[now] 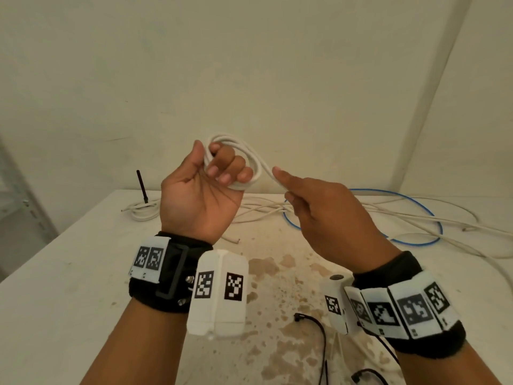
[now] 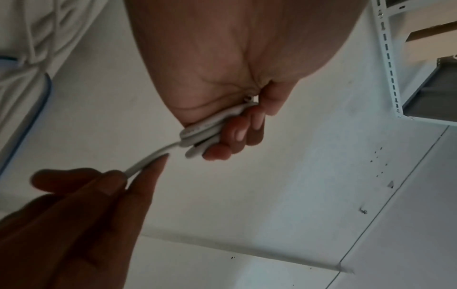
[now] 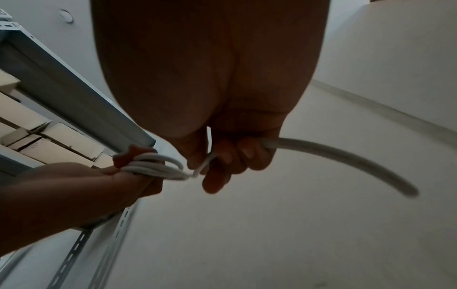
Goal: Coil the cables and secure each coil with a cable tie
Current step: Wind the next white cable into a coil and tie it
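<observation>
— White cable [image 1: 249,159], head view: coiled in left hand [image 1: 200,195] above table [image 1: 69,287]; right hand [image 1: 327,215] pinching its tail. Ties [image 1: 319,326] unused; other cables [image 1: 361,212] loose.

— Wrist views: fingers [image 2: 237,135] clamped on loops; tail end [image 3: 346,158] free. Roughly midway.

Probably a storeroom or back workroom, not a home. Bare off-white walls [image 1: 249,65] meeting in a plain corner. A white table [image 1: 69,287], stained with brownish blotches, strewn with loose white cables [image 1: 388,215], a blue cable [image 1: 433,218] and black cable ties [image 1: 319,329]. Slotted grey metal shelving [image 3: 74,93] off to the left, stacked with what look like pale cardboard boxes [image 3: 56,144], though dim and blurred in the wrist views. No furnishings or decoration to be seen.
</observation>
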